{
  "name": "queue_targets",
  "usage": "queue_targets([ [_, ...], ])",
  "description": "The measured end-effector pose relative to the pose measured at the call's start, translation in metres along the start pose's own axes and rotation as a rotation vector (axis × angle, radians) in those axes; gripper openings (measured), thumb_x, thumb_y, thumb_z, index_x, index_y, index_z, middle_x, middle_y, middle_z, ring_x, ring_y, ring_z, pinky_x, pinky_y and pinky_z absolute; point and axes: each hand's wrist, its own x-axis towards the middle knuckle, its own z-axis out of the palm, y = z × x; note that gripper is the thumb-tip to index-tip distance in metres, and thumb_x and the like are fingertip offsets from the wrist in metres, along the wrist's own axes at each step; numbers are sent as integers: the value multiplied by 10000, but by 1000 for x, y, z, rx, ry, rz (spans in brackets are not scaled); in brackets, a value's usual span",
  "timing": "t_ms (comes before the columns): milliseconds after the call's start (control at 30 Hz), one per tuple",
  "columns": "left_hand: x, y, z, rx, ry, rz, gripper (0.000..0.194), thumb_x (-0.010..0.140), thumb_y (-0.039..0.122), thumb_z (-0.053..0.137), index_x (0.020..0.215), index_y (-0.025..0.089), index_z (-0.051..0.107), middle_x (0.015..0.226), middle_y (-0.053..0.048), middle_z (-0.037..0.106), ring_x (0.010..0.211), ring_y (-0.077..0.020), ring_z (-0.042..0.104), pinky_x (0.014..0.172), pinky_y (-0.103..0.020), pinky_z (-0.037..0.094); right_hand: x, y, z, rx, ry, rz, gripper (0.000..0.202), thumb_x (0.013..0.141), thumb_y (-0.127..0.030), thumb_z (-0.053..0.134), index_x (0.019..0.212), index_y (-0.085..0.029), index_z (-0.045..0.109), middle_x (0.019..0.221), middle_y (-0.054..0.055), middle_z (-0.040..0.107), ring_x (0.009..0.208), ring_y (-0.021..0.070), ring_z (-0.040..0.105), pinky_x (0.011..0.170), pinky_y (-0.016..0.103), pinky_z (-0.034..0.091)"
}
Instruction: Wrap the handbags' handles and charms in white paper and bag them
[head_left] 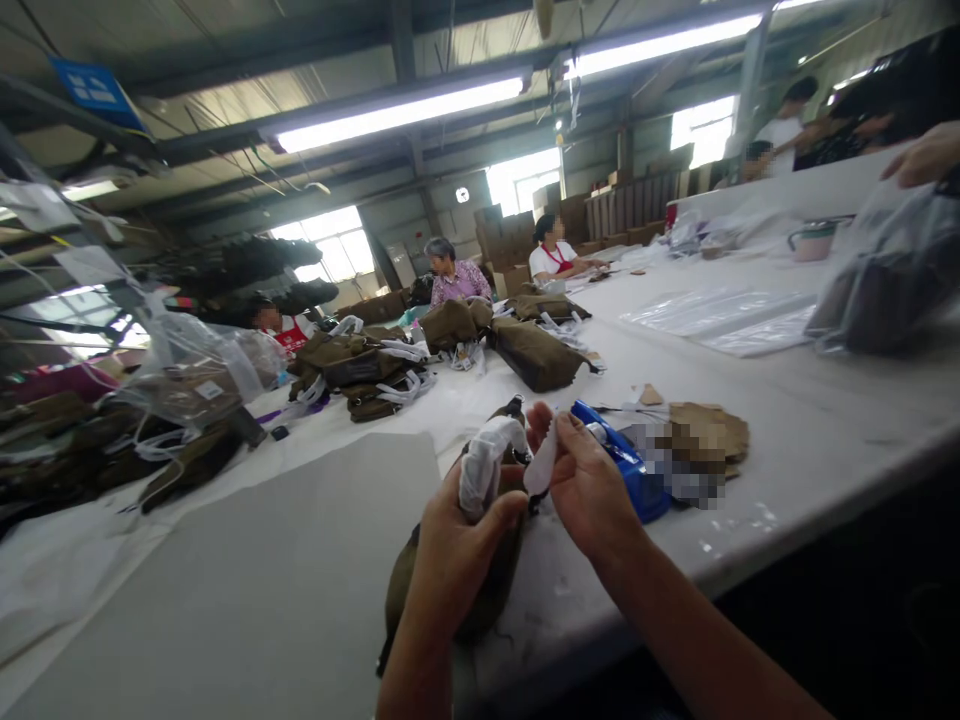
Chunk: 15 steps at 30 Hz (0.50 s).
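Note:
An olive-brown bag (pixel 480 600) lies on the white table right in front of me, its handle wrapped in white material (pixel 491 455). My left hand (pixel 454 535) is closed round this wrapped handle, thumb pointing to the right. My right hand (pixel 589 480) pinches a white strip with a jagged edge (pixel 541 465) between thumb and fingers, beside the wrapped handle. Just right of that hand stands a blue tape dispenser (pixel 637 480), partly hidden by it. The bag's far side is covered by my hands.
Brown crumpled paper (pixel 709 435) lies right of the dispenser. Several olive bags (pixel 532 350) are piled farther back. Flat clear plastic bags (pixel 727 315) lie at the right, near another person's hand (pixel 930 155) holding a bagged item (pixel 877 290). A grey sheet (pixel 247 580) covers the left foreground.

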Motion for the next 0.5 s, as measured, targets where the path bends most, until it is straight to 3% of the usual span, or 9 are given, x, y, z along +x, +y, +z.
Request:
queue_targets([
  [67,-1,-3,4,-1,4,2,434,759,474,816,1056,165,748,759,-22,721,654,-157,626,619,-235,494,-7,4,3,22,-29,38,315,755,-284,864,968,-210,643,1070,24,765,1026,173,728,966,325,587],
  [167,-2,-11,5,-1,113,2,378,770,451,808,990,148,760,759,-22,726,669,-162,634,643,-246,509,-17,-3,-1,17,-163,89,293,759,-343,868,955,-229,682,1037,8,768,1027,181,719,996,348,567],
  [267,-3,-18,2,22,191,13,349,774,458,800,916,139,776,719,-13,715,653,-155,626,638,-245,504,-23,-20,-15,-19,-322,141,331,790,-515,807,724,-211,694,831,12,748,1030,204,706,1009,340,552],
  [367,-4,-20,0,67,166,50,305,791,432,789,915,154,784,813,-29,760,745,-179,672,713,-258,522,-25,-34,-29,-179,-340,265,529,834,-612,716,544,-185,600,767,59,721,999,232,703,869,309,598],
  [500,-5,-20,-2,239,106,165,238,855,395,737,912,168,784,810,-31,762,756,-188,684,714,-271,521,-25,-47,-39,-448,-386,399,431,839,-606,708,914,-182,731,1163,106,716,1061,267,688,667,308,630],
])
